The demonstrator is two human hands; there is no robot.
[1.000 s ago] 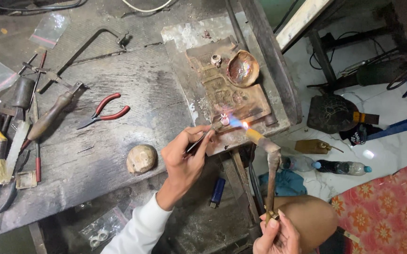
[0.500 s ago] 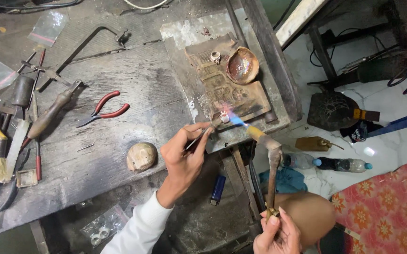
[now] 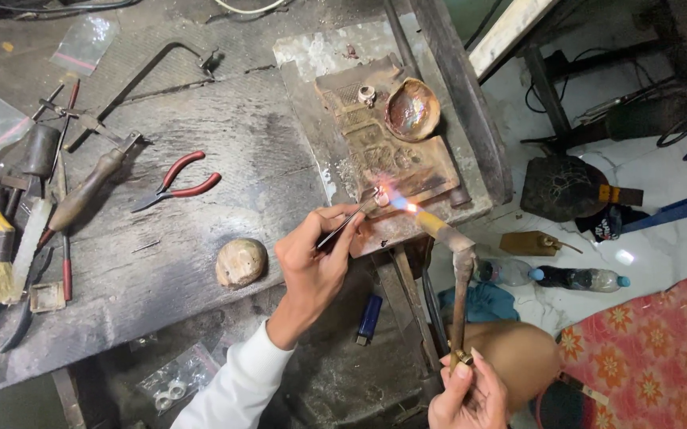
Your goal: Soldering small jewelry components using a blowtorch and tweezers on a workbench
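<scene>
Inspector: What are the hands doing?
Aide: At centre frame, the left hand (image 3: pixel 311 266) is pinching tweezers (image 3: pixel 342 230) on a small glowing workpiece (image 3: pixel 381 195). At bottom right, the right hand (image 3: pixel 468 395) is gripping a blowtorch (image 3: pixel 454 274), flaming it over the soldering block (image 3: pixel 375 143).

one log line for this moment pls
left hand: holds tweezers on small glowing piece | right hand: holds torch, flame on piece | surface: soldering block on workbench
</scene>
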